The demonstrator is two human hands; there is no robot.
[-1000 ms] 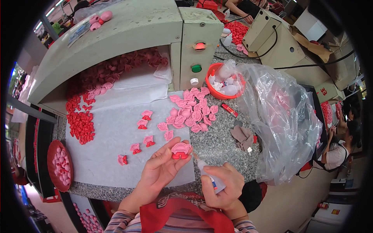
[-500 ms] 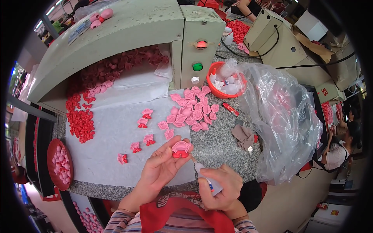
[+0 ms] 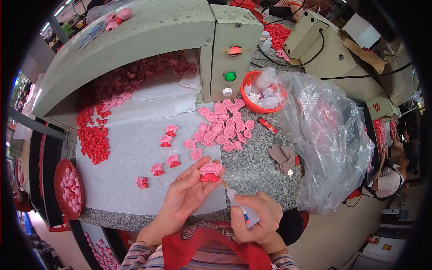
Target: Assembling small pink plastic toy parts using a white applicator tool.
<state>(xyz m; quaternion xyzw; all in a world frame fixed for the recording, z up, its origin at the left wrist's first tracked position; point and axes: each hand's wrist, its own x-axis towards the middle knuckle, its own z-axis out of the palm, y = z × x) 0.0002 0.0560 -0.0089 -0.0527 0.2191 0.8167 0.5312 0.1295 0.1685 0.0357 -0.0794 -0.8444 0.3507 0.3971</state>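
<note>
My left hand (image 3: 183, 193) pinches a small pink-and-red moulded plastic piece (image 3: 210, 172), pink on top and red below, between thumb and fingers. Just to its lower right, my right hand (image 3: 258, 217) is wrapped round a white squeeze glue bottle (image 3: 245, 212). The bottle's thin nozzle points up toward the piece; whether its tip touches the piece I cannot tell. Several similar joined pieces (image 3: 173, 160) lie on the white paper sheet (image 3: 121, 189) beyond my left hand. A heap of loose pink parts (image 3: 225, 126) lies farther off, over the paper's right edge.
A grey-green arched machine (image 3: 148, 33) stands at the back, with parts inside. Small red parts (image 3: 93, 145) are heaped at left beside a red bowl of pink pieces (image 3: 72, 213). At right are an orange basket of bottles (image 3: 263, 109), a grey cloth (image 3: 282, 157) and a clear plastic bag (image 3: 326, 148).
Both hands stay almost in place, still holding the piece and the bottle. The bottle has shifted very slightly; the rest of the view moves a little with the camera.
</note>
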